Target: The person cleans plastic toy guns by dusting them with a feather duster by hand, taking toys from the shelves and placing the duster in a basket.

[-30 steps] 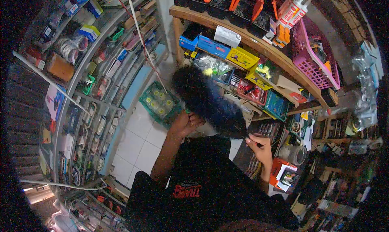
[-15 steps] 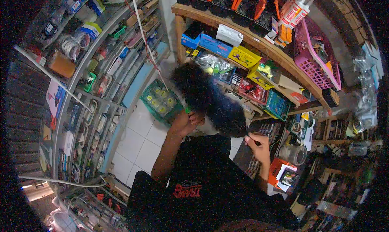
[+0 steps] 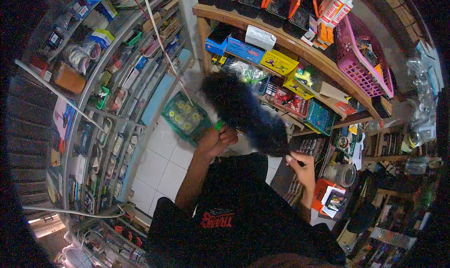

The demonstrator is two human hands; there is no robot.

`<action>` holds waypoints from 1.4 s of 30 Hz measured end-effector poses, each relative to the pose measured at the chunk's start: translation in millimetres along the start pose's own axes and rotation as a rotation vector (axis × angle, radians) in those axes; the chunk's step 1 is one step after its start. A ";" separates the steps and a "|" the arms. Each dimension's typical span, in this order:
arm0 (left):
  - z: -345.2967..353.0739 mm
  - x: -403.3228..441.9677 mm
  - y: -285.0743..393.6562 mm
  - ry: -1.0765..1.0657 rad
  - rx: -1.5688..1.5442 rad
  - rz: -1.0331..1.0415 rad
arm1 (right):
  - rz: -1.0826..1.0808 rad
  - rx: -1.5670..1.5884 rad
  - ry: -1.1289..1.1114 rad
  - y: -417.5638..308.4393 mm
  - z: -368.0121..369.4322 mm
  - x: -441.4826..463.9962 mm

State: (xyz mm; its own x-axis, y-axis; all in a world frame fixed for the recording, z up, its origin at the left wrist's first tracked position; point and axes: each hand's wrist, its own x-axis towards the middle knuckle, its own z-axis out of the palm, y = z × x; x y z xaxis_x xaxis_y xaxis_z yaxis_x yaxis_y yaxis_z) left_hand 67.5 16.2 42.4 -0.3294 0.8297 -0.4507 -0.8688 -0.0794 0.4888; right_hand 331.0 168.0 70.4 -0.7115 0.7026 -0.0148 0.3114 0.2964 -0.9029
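Note:
A dark, fluffy feather duster (image 3: 248, 113) slants across the middle of the view, blurred in places. At its lower right end, my right hand (image 3: 302, 168) is closed in a pinch between thumb and fingers. My left hand (image 3: 216, 140) is beside the duster's left side, fingers curled. A small green piece (image 3: 218, 125) sticks out above those fingers; its kind is unclear, and whether it belongs to the duster I cannot tell. Just left of that hand, a green basket (image 3: 193, 139) holding several jars with yellow-green lids is on the tiled floor.
Crowded shelves (image 3: 96, 92) stand at left. A wooden rack (image 3: 281, 37) ahead carries black trays, boxes and a pink basket (image 3: 360, 66). On the right are a clear round container (image 3: 346, 175) and an orange box (image 3: 322, 193). A pale cord (image 3: 152, 22) hangs near the left shelves.
The view has shifted slightly, and the shelves sit a little further left. The duster's lower end and my right hand are slightly further right; more of the green piece shows above my left hand.

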 end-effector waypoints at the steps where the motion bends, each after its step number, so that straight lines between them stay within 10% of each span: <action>1: 2.5 -1.5 0.1 0.039 0.030 0.008 | -0.001 0.024 -0.024 0.3 -2.0 -1.7; 7: -34.4 17.3 -22.4 -0.371 -0.139 0.098 | -0.005 -0.007 -0.057 3.6 -6.2 -3.1; 15: 18.0 13.1 -16.0 0.344 0.008 0.004 | -0.013 0.011 -0.043 3.7 -16.9 -9.2; 17: 12.6 18.0 -17.2 0.232 -0.009 0.015 | -0.017 -0.021 -0.022 -0.4 -16.1 -9.3; 19: -30.1 15.7 -20.4 -0.384 -0.229 0.031 | -0.036 -0.098 0.051 -6.2 -9.7 -6.9; 42: -39.2 17.5 -13.1 -0.427 -0.175 0.083 | 0.088 0.043 0.031 1.4 -0.3 -7.4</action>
State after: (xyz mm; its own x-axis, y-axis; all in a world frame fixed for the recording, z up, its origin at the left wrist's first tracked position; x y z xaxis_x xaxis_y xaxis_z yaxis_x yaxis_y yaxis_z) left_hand 58.6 10.1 -1.1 -0.2500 0.9670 -0.0496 -0.9074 -0.2161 0.3605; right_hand 336.9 163.4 69.4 -0.6623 0.7447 -0.0821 0.3443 0.2051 -0.9162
